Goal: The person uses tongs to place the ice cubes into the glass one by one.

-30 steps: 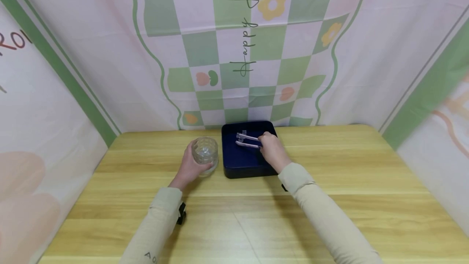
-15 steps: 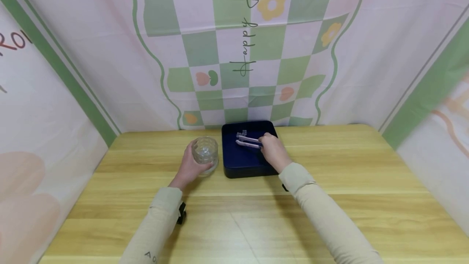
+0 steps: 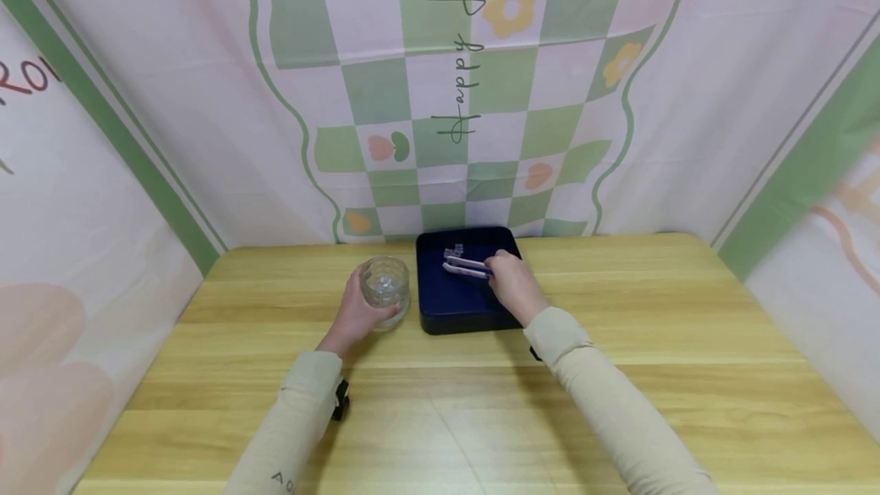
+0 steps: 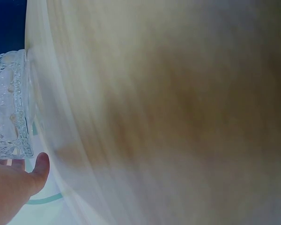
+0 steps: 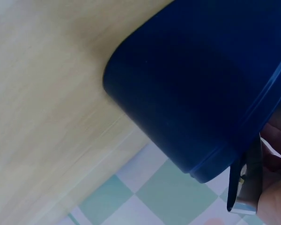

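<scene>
A clear patterned drinking glass (image 3: 385, 283) stands on the table, left of a dark blue tray (image 3: 467, 322). My left hand (image 3: 359, 310) holds the glass from its left side, thumb on the near side. The left wrist view shows the wall of the glass (image 4: 9, 108) beside the hand (image 4: 18, 187). Above the tray, my right hand (image 3: 512, 283) grips silver tongs (image 3: 467, 266) by the bend end. Their tips point left, close to a few small clear pieces (image 3: 454, 250) on the tray floor. In the right wrist view, the tray wall hides the tips.
The wooden table (image 3: 440, 418) extends in front and to both sides. A printed cloth (image 3: 440, 98) with green checks hangs right behind the table's back edge. The tray's raised walls (image 5: 178, 122) stand between the right wrist and the clear pieces.
The tongs' arms have drawn slightly closer together, and the clear pieces near the tips have shifted a little. The left hand and the glass have stayed in place.
</scene>
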Demonstrator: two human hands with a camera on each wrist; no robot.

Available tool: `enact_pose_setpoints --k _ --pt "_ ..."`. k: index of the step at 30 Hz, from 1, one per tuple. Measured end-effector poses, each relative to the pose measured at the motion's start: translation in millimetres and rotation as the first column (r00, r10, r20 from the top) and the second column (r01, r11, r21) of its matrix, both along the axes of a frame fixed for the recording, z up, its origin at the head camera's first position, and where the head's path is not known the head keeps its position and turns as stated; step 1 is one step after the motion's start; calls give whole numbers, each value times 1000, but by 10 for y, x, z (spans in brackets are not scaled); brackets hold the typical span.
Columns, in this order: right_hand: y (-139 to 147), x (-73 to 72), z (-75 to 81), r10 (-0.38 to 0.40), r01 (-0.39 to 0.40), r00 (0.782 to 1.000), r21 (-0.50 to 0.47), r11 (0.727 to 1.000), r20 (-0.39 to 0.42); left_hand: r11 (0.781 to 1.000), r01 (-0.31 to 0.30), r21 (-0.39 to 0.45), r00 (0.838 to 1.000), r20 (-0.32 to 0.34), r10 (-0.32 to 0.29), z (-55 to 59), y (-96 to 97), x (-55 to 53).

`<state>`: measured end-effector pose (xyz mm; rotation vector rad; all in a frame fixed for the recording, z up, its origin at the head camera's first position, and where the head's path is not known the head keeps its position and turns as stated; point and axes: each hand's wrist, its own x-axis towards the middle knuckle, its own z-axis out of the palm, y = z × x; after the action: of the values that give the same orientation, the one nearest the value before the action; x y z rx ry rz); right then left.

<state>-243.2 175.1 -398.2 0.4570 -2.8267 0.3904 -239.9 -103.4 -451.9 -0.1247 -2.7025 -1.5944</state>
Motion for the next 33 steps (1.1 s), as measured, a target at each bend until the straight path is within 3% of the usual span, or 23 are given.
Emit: enact_pose_setpoints --k 7,13,21,33 --pt "34 26 34 -24 26 999 -63 998 25 1000 -3 9 1000 -3 3 5 13 14" --pt "70 44 68 -30 25 999 -128 991 -39 1000 -5 14 1000 -2 5 6 19 23" --pt "79 105 173 8 -30 992 -175 984 -126 1000 -6 22 1000 4 6 14 26 25" --pt "-132 282 359 109 -139 981 -191 972 -159 1000 -15 25 999 -30 15 -3 30 5"
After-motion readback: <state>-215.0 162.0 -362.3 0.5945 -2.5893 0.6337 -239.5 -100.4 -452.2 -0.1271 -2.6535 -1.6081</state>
